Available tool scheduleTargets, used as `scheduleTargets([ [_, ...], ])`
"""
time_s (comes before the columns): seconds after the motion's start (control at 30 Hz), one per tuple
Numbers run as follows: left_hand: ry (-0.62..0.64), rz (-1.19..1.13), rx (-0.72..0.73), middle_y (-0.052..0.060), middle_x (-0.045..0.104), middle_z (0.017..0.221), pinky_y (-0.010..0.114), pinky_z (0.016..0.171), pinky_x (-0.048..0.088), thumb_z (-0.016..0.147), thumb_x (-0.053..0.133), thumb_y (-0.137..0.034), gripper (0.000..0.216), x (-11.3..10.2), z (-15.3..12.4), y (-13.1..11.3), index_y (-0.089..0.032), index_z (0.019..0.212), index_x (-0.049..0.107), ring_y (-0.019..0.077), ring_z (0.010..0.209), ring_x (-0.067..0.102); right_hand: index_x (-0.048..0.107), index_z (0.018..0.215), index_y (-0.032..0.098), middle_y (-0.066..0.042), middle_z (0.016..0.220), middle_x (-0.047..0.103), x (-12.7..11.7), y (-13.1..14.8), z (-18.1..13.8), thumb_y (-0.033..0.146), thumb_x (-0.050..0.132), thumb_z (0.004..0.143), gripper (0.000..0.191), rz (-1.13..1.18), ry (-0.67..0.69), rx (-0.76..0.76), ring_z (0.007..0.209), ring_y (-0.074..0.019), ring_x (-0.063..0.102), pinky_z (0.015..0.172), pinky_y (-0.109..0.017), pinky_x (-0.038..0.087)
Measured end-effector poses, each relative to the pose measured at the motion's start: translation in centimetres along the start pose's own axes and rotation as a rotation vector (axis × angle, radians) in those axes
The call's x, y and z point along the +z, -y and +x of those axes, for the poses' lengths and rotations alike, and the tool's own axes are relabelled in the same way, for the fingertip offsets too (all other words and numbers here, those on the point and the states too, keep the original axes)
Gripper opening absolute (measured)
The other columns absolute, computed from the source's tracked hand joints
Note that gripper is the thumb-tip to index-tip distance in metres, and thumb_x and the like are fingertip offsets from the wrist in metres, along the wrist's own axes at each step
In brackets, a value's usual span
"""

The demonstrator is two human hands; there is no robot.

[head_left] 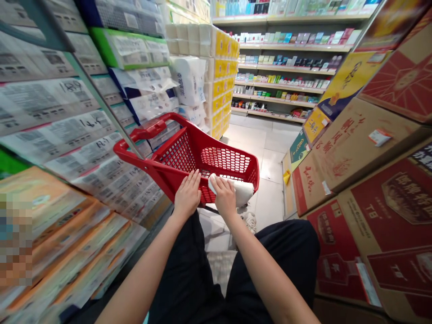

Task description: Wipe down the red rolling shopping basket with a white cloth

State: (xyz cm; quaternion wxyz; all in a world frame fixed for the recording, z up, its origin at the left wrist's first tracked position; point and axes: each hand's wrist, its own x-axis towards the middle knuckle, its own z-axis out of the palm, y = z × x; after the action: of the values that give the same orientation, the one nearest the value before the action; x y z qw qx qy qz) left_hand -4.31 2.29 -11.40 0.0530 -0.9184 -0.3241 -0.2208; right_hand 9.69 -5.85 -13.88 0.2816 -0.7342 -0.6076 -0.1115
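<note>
Red shopping basket (167,180) at 12 o'clock is touched by the outstretched left grip (188,193); white cloth (243,192), at the rim's 4 o'clock, is clasped by the curled right grip (224,193). Tipping could be caused by uneven pressure.

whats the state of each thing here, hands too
Red shopping basket, upright, open-topped
Pull handle, extended
White cloth, against the basket's near side
Left hand, fingers straight, on the basket's near side
Right hand, on the cloth, grip unclear
Cardboard cartons, stacked
Wrapped paper rolls, stacked
Back shelves, stocked
</note>
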Motion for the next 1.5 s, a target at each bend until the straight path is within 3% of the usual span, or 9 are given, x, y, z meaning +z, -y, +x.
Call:
scheduleTargets([
  [0.13,-0.02,-0.013,-0.023,0.01,0.031,0.157,0.04,0.121,0.022,0.09,0.036,-0.016,0.06,0.1,-0.2,-0.1,-0.009,0.149,0.034,0.0215,0.147,0.028,0.046,0.143,0.027,-0.001,0.147,0.05,-1.4,-3.9,-3.0,0.001,0.04,0.085,0.064,-0.064,-0.056,-0.032,0.135,-0.0183,0.044,0.116,-0.038,0.024],
  [0.33,-0.047,-0.038,-0.058,0.009,0.033,0.157,0.041,0.12,0.024,0.09,0.035,-0.016,0.059,0.4,-0.4,0.6,-0.011,0.148,0.035,0.0219,0.147,0.027,0.047,0.143,0.027,-0.003,0.146,0.051,-3.9,-10.7,-8.2,-0.001,0.037,0.078,0.072,-0.087,-0.095,0.059,0.138,-0.0184,0.043,0.115,-0.04,0.03],
  [0.47,-0.051,-0.05,-0.044,0.009,0.033,0.157,0.041,0.12,0.024,0.09,0.036,-0.016,0.059,0.6,-0.4,1.1,-0.012,0.149,0.035,0.0222,0.147,0.027,0.05,0.14,0.024,-0.004,0.148,0.048,-4.2,-12.1,-9.1,-0.002,0.035,0.077,0.07,-0.037,-0.08,0.057,0.142,-0.0182,0.037,0.116,-0.042,0.029],
  [0.6,-0.04,-0.033,-0.042,0.01,0.033,0.157,0.042,0.12,0.024,0.09,0.036,-0.016,0.058,0.7,-0.4,1.1,-0.01,0.148,0.035,0.0231,0.147,0.027,0.05,0.141,0.023,-0.003,0.148,0.047,-3.6,-9.2,-7.0,-0.004,0.038,0.074,0.073,-0.003,-0.043,0.045,0.141,-0.019,0.038,0.117,-0.043,0.027],
  [0.83,-0.029,-0.029,-0.041,0.01,0.031,0.157,0.042,0.12,0.025,0.089,0.037,-0.015,0.059,0.9,-0.3,1.2,-0.008,0.148,0.034,0.0231,0.147,0.025,0.048,0.141,0.025,-0.001,0.148,0.048,0.1,0.6,0.1,0.006,0.045,0.087,0.058,0.021,0.038,-0.009,0.136,-0.0212,0.042,0.116,-0.041,0.026],
  [0.97,-0.044,-0.04,-0.048,0.01,0.032,0.157,0.041,0.12,0.024,0.089,0.037,-0.015,0.06,1.2,-0.4,1.3,-0.009,0.148,0.035,0.0227,0.147,0.026,0.045,0.143,0.027,-0.002,0.146,0.051,1.3,1.9,1.0,0.013,0.045,0.092,0.053,0.005,0.0,-0.018,0.131,-0.0218,0.046,0.114,-0.041,0.027],
  [1.1,-0.07,-0.061,-0.081,0.009,0.035,0.156,0.041,0.121,0.024,0.089,0.036,-0.015,0.059,1.4,-0.5,0.8,-0.009,0.148,0.034,0.022,0.147,0.025,0.043,0.145,0.029,0.0,0.146,0.05,0.9,-1.4,-1.2,0.011,0.044,0.092,0.056,-0.073,-0.067,-0.068,0.132,-0.0213,0.045,0.115,-0.041,0.023],
  [1.37,-0.07,-0.122,-0.107,0.008,0.038,0.155,0.041,0.121,0.023,0.09,0.035,-0.015,0.057,1.7,-0.3,0.8,-0.011,0.147,0.037,0.022,0.147,0.026,0.046,0.143,0.025,-0.002,0.146,0.051,-2.9,-11.7,-7.0,-0.003,0.038,0.08,0.069,-0.121,-0.139,-0.007,0.137,-0.0176,0.043,0.116,-0.038,0.026],
  [1.5,-0.065,-0.126,-0.092,0.009,0.037,0.155,0.043,0.121,0.024,0.09,0.036,-0.016,0.058,1.7,-0.3,1.1,-0.011,0.147,0.036,0.0233,0.147,0.025,0.049,0.141,0.025,-0.002,0.145,0.052,-4.0,-12.9,-8.3,-0.004,0.038,0.074,0.074,-0.101,-0.127,0.072,0.138,-0.0163,0.042,0.115,-0.038,0.027],
])
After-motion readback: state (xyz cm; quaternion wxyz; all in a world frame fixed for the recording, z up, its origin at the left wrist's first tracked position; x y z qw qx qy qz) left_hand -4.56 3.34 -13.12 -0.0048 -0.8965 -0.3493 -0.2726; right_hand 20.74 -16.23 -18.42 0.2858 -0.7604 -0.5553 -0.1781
